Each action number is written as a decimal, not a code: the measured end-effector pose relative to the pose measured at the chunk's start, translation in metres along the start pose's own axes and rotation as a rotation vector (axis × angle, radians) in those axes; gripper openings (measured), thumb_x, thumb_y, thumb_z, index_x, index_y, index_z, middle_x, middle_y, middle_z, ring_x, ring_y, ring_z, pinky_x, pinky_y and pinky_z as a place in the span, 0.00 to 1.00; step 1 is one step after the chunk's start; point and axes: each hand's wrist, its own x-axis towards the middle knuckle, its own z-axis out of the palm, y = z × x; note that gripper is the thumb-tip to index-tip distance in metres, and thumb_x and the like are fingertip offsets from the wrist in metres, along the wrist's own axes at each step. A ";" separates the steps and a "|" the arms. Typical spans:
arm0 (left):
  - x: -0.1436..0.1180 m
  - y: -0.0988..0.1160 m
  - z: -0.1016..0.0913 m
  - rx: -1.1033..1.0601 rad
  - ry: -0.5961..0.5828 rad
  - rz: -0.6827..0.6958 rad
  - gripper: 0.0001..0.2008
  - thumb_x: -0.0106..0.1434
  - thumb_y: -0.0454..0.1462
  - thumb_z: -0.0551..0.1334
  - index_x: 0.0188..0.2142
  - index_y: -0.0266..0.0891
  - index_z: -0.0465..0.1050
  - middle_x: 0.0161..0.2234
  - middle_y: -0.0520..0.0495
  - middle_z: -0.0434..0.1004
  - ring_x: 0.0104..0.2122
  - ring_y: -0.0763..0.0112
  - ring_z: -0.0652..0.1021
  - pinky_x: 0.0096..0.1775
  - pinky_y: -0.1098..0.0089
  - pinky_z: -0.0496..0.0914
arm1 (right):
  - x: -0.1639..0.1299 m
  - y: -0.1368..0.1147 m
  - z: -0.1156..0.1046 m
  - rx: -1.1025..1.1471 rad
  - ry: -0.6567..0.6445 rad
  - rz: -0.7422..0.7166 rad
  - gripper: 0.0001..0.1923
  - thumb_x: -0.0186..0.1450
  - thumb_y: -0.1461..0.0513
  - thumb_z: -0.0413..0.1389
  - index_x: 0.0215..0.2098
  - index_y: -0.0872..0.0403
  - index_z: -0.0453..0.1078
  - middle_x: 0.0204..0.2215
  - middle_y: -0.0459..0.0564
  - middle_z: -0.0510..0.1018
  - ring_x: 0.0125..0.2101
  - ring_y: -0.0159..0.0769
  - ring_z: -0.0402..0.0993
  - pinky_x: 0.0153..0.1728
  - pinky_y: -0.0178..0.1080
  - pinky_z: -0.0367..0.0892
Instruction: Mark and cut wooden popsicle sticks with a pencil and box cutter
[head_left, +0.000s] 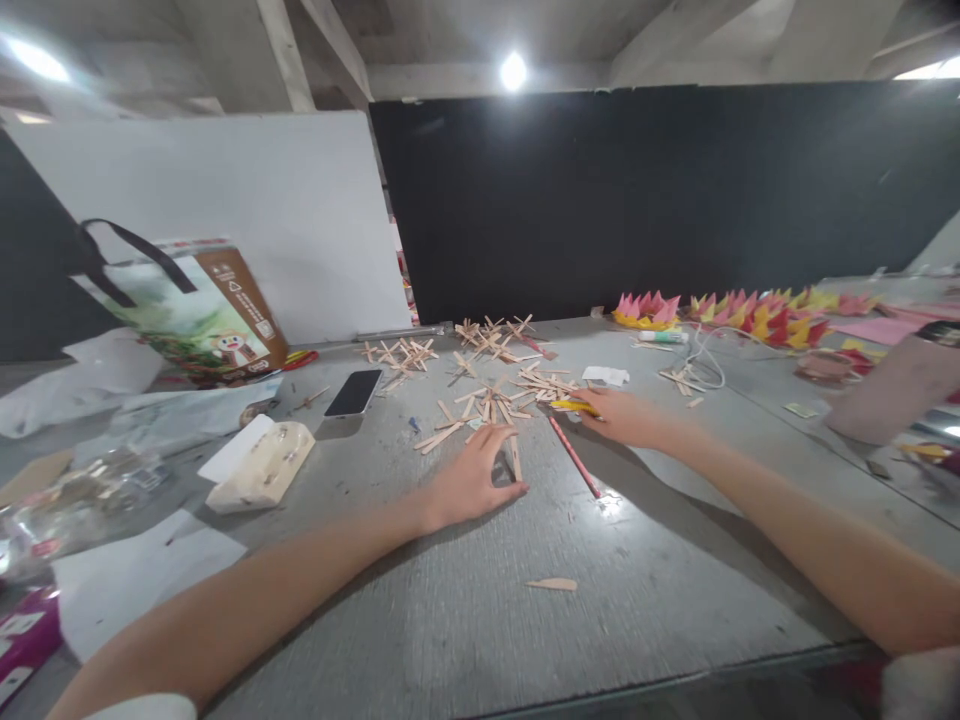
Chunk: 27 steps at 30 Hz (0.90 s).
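Observation:
My left hand [472,480] rests on the grey table [465,620], thumb and fingers curved apart around a small wooden stick [516,458] lying flat. My right hand [626,415] reaches further out and touches a yellow tool [574,406] at the edge of a scattered pile of wooden craft sticks [517,385]; whether it grips the tool is unclear. A red pencil [574,457] lies between the two hands. One loose stick piece [552,584] lies nearer to me.
A black phone [354,392], a cream tissue pack [262,466] and a printed carrier bag [202,320] sit to the left, with papers and plastic wrap. Glued stick crosses [491,335] lie at the back. Pink and yellow folded paper shapes [735,310] and a white cable [705,365] lie right.

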 end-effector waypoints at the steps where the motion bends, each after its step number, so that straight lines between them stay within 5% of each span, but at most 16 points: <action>1: 0.000 0.001 0.000 0.002 -0.001 0.000 0.37 0.66 0.48 0.73 0.70 0.47 0.63 0.70 0.38 0.67 0.71 0.48 0.68 0.72 0.48 0.64 | 0.000 0.000 -0.003 0.021 0.028 0.029 0.22 0.75 0.56 0.53 0.64 0.53 0.73 0.50 0.61 0.86 0.43 0.49 0.83 0.41 0.43 0.71; 8: 0.002 0.001 0.000 -0.007 -0.012 0.000 0.37 0.64 0.46 0.74 0.69 0.47 0.65 0.70 0.39 0.69 0.71 0.48 0.69 0.71 0.47 0.64 | 0.001 -0.013 -0.031 0.391 0.208 0.087 0.19 0.71 0.47 0.59 0.47 0.51 0.80 0.32 0.49 0.84 0.29 0.38 0.74 0.34 0.40 0.66; 12: 0.003 -0.001 -0.003 -0.098 -0.175 -0.006 0.40 0.60 0.51 0.76 0.67 0.47 0.68 0.70 0.39 0.69 0.70 0.47 0.71 0.71 0.48 0.66 | 0.000 -0.025 -0.045 0.589 0.234 0.096 0.23 0.68 0.43 0.61 0.43 0.52 0.83 0.32 0.49 0.82 0.29 0.36 0.71 0.30 0.39 0.62; 17: 0.004 -0.003 -0.010 -0.188 -0.335 0.026 0.46 0.62 0.50 0.75 0.74 0.50 0.59 0.72 0.42 0.70 0.73 0.49 0.68 0.72 0.47 0.62 | -0.003 -0.028 -0.053 0.728 0.139 0.159 0.27 0.63 0.38 0.65 0.34 0.53 0.83 0.21 0.45 0.72 0.21 0.30 0.58 0.21 0.37 0.50; 27: 0.013 -0.014 -0.011 -0.298 -0.380 0.055 0.49 0.63 0.56 0.75 0.77 0.55 0.56 0.66 0.46 0.78 0.75 0.50 0.64 0.74 0.41 0.55 | -0.006 -0.038 -0.054 1.059 0.009 0.119 0.25 0.55 0.42 0.73 0.34 0.53 0.80 0.23 0.44 0.72 0.23 0.29 0.60 0.23 0.35 0.55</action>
